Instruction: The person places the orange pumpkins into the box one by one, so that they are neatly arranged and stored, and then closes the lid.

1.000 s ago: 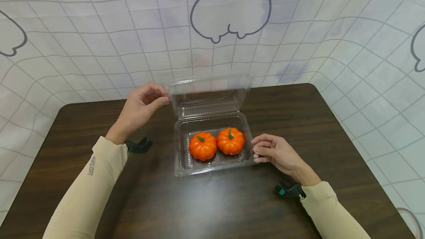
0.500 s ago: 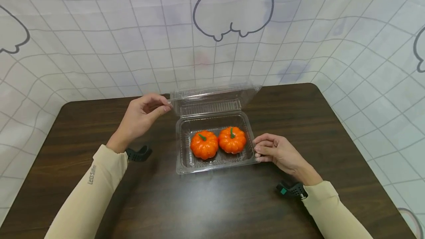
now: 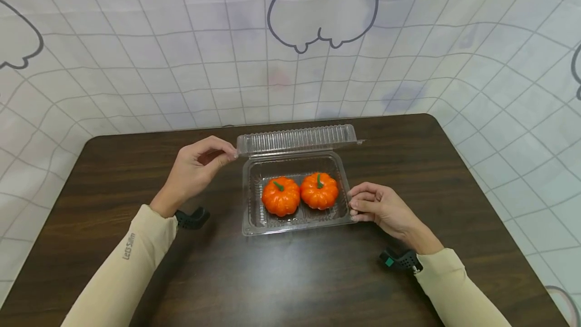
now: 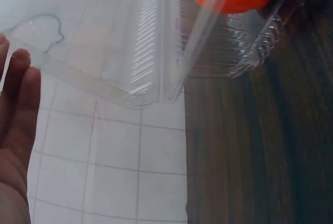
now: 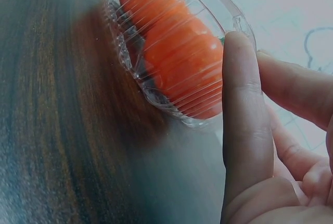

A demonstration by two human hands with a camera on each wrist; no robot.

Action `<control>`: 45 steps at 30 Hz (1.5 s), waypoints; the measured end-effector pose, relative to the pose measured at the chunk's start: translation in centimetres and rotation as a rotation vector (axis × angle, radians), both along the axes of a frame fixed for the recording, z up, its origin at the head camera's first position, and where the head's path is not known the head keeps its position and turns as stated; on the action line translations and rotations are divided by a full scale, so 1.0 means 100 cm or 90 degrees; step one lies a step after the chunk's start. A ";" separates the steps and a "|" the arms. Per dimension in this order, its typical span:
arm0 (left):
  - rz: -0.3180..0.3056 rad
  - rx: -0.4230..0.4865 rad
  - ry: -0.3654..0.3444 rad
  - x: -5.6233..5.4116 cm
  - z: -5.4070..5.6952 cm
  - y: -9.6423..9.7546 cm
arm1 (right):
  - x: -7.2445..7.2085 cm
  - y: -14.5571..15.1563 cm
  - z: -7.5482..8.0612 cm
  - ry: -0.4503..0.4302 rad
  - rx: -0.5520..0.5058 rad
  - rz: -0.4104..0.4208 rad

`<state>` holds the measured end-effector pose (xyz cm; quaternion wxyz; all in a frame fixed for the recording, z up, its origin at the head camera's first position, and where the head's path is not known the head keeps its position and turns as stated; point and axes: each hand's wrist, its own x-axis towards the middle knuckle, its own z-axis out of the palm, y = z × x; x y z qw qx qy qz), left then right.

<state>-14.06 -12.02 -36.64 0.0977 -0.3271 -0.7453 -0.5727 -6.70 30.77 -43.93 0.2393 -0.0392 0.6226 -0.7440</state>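
A clear plastic clamshell container sits on the table with its lid raised at the rear hinge. Inside its base rest two small orange pumpkins with green stems, a left pumpkin and a right pumpkin, side by side. At the lid's left edge, my left hand pinches the plastic between thumb and fingers. My right hand holds the base's right rim, thumb and fingertips on it. The right wrist view shows the pumpkins through the ribbed wall.
Dark wood-grain table underneath. Right behind its back edge hangs a white gridded cloth with cartoon outlines, which also rises at both sides. Black bands sit on both wrists.
The lid has swung from more upright to lower, toward the base. My left hand has come down and slightly right with it. My right hand stays at the rim.
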 end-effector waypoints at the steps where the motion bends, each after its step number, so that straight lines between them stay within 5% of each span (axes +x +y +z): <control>1: 0.003 0.005 0.008 0.000 -0.001 0.000 | 0.000 0.000 0.000 0.001 -0.002 0.001; 12: -0.014 0.057 0.166 0.001 -0.014 0.008 | 0.000 0.000 0.001 0.004 0.001 0.004; 21: -0.005 0.044 0.263 0.002 -0.021 0.009 | -0.002 -0.001 0.000 0.004 -0.005 0.013; 39: -0.057 -0.125 0.579 0.009 -0.032 0.007 | -0.001 0.002 0.001 0.009 -0.043 0.015; 45: -0.096 -0.192 0.634 0.010 -0.039 -0.001 | -0.001 0.002 0.003 0.016 -0.045 0.023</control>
